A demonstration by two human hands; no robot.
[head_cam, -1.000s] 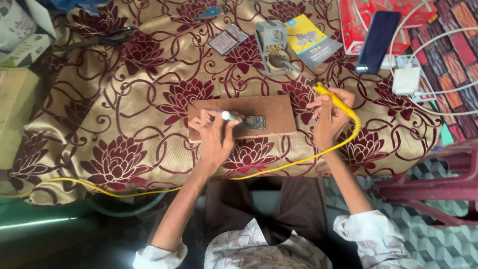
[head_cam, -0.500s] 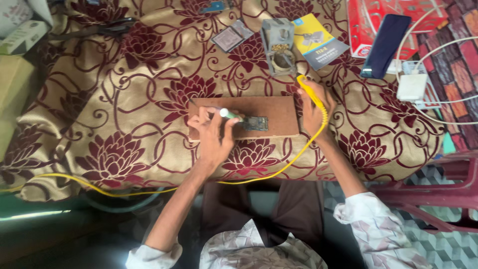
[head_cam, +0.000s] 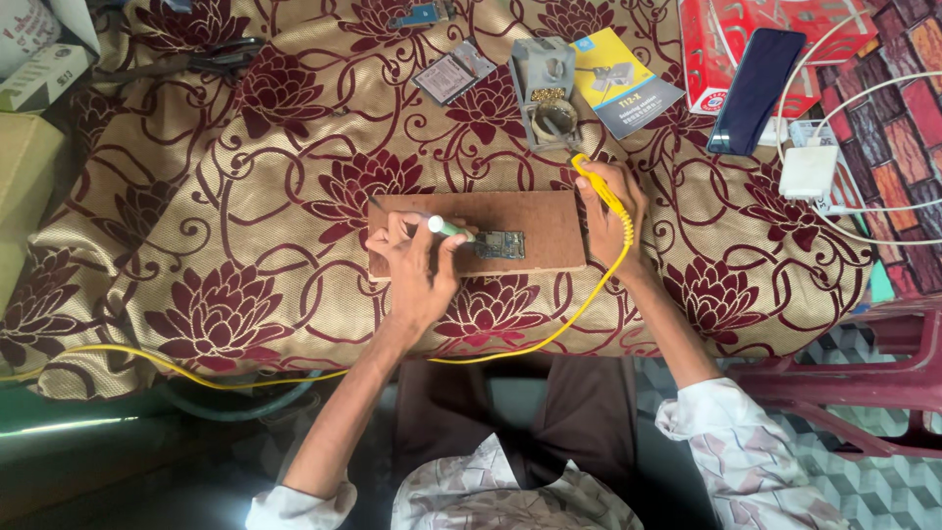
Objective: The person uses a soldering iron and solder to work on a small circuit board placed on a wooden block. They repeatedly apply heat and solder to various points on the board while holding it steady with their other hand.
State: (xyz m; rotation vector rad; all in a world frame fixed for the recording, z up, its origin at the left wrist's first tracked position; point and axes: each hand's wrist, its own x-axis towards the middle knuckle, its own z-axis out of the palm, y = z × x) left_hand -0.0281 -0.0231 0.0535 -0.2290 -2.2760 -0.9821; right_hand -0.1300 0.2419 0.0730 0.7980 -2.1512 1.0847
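Floral cloth [head_cam: 245, 196], wooden board [head_cam: 535, 211] at centre.
Left hand [head_cam: 417, 265] gripping pen [head_cam: 449, 229] at circuit board [head_cam: 500, 244]; right hand [head_cam: 610, 211] gripping soldering iron [head_cam: 599, 184], at 2 o'clock, not yet applied.

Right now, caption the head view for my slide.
Left hand holds a green-tipped tool to a circuit board on a wooden block; right hand grips a yellow soldering iron.

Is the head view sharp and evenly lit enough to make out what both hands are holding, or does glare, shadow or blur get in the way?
Head view: even, soft light over the patterned cloth, no glare. The left hand with its small green-tipped tool and the right hand on the yellow-handled tool read clearly. The circuit board is too small for detail. The lower left corner is in dark shadow.
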